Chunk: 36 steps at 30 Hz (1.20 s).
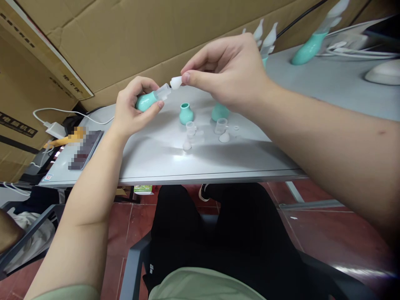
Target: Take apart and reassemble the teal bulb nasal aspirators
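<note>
My left hand (pixel 133 104) is closed round a teal squeeze bulb (pixel 145 101) with a clear plastic tube piece (pixel 162 92) fitted on its end, tilted up to the right. Just off the tube's open end, my right hand (pixel 229 68) pinches a small white soft nozzle tip (pixel 176 82) between thumb and fingers. Below the hands, an open teal bulb (pixel 186 114) stands on the table, with another teal bulb (pixel 220 112) partly behind my right hand. In front of them lie clear cups (pixel 221 125) and white nozzle tips (pixel 224 136).
Assembled teal nasal aspirators (pixel 309 49) sit at the back right, some partly hidden by my right hand. A phone (pixel 86 151) lies on the left near a white charger (pixel 56 130). Cardboard (pixel 131 37) walls the back of the grey table (pixel 150 168). A white mouse-shaped object (pixel 383 73) is far right.
</note>
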Tool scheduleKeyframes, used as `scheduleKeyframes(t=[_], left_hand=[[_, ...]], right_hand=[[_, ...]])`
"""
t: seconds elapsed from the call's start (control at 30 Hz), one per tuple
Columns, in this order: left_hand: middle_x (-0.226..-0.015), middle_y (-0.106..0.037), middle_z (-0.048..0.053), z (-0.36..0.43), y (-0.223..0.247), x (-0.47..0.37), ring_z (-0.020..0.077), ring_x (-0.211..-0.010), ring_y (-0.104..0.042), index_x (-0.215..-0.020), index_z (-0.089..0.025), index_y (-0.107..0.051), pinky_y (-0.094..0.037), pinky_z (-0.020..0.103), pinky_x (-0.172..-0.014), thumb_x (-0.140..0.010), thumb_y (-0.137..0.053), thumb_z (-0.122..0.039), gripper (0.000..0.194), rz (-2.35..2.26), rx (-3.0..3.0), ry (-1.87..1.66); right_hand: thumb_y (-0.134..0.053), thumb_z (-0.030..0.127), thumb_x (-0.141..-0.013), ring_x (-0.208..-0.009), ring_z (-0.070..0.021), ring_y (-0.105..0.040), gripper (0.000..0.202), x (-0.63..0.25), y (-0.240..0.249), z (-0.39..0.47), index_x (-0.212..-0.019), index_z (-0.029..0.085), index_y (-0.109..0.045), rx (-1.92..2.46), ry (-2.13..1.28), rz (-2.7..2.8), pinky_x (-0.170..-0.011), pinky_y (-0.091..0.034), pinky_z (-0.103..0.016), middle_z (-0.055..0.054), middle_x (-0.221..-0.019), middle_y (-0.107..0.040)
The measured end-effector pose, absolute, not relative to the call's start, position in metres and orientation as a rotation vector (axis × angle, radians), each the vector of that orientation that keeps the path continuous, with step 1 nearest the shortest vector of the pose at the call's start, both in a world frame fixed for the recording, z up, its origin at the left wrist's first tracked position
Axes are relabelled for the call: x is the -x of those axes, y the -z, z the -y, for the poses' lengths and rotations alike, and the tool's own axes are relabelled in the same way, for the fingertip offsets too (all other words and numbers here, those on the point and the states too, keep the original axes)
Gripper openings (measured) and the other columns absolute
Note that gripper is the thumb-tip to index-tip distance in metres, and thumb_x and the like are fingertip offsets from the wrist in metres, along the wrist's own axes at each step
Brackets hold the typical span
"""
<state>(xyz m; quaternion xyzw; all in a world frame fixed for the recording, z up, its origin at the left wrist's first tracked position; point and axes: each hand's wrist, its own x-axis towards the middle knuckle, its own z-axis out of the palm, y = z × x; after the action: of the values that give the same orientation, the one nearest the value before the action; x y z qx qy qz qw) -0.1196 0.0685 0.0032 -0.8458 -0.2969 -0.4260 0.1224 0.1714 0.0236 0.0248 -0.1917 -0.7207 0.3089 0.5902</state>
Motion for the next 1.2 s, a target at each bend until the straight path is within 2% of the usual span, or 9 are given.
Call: scheduleKeyframes(t=[0.17,0.33,0.47,0.73,1.0,1.2], left_hand=[[-0.101,-0.066,0.007,-0.069,-0.002,0.117,0.025,-0.086,-0.068,-0.114,-0.029,-0.069,-0.065,0.051,-0.087,-0.091,-0.061,-0.098,0.073,0.831,2.489,1.261],[-0.103,-0.065,0.007,-0.073,0.0,0.118,0.0256,-0.089,-0.068,-0.117,-0.03,-0.067,-0.063,0.052,-0.09,-0.091,-0.062,-0.097,0.072,0.811,2.513,1.248],[-0.104,-0.066,0.006,-0.071,0.0,0.117,0.0254,-0.088,-0.069,-0.115,-0.031,-0.068,-0.063,0.05,-0.085,-0.089,-0.063,-0.097,0.072,0.797,2.497,1.234],[-0.101,-0.068,0.004,-0.067,0.0,0.115,0.0248,-0.088,-0.071,-0.117,-0.033,-0.069,-0.063,0.049,-0.085,-0.092,-0.066,-0.093,0.066,0.782,2.544,1.223],[-0.096,-0.068,0.002,-0.061,0.0,0.107,0.0206,-0.077,-0.068,-0.116,-0.033,-0.068,-0.062,0.046,-0.077,-0.096,-0.071,-0.084,0.054,0.666,2.565,1.291],[-0.095,-0.067,0.003,-0.063,0.002,0.11,0.0226,-0.08,-0.07,-0.113,-0.031,-0.069,-0.064,0.05,-0.082,-0.092,-0.066,-0.094,0.066,0.754,2.532,1.251]], right_hand=[[-0.089,0.01,-0.091,-0.081,-0.0126,-0.071,0.011,-0.171,-0.023,-0.028,-0.089,0.018,-0.082,0.491,-0.696,1.7,-0.078,-0.057,-0.029,-0.004,-0.092,-0.082],[-0.087,0.011,-0.09,-0.08,-0.0102,-0.071,0.01,-0.172,-0.021,-0.029,-0.088,0.02,-0.081,0.45,-0.671,1.74,-0.075,-0.055,-0.028,0.0,-0.089,-0.08],[-0.089,0.01,-0.085,-0.08,-0.0116,-0.067,0.013,-0.172,-0.021,-0.025,-0.091,0.02,-0.082,0.439,-0.669,1.779,-0.076,-0.053,-0.031,-0.001,-0.088,-0.077],[-0.091,0.033,-0.081,-0.085,-0.0152,-0.073,0.012,-0.172,-0.017,-0.031,-0.088,0.028,-0.083,0.474,-0.635,1.82,-0.082,-0.06,-0.035,0.0,-0.093,-0.082],[-0.092,0.03,-0.083,-0.086,-0.0158,-0.075,0.011,-0.172,-0.016,-0.031,-0.089,0.025,-0.084,0.44,-0.645,1.797,-0.082,-0.063,-0.035,-0.002,-0.095,-0.083],[-0.092,0.043,-0.078,-0.083,-0.018,-0.077,0.018,-0.171,-0.015,-0.035,-0.084,0.028,-0.083,0.422,-0.683,1.802,-0.077,-0.062,-0.036,-0.003,-0.09,-0.083]])
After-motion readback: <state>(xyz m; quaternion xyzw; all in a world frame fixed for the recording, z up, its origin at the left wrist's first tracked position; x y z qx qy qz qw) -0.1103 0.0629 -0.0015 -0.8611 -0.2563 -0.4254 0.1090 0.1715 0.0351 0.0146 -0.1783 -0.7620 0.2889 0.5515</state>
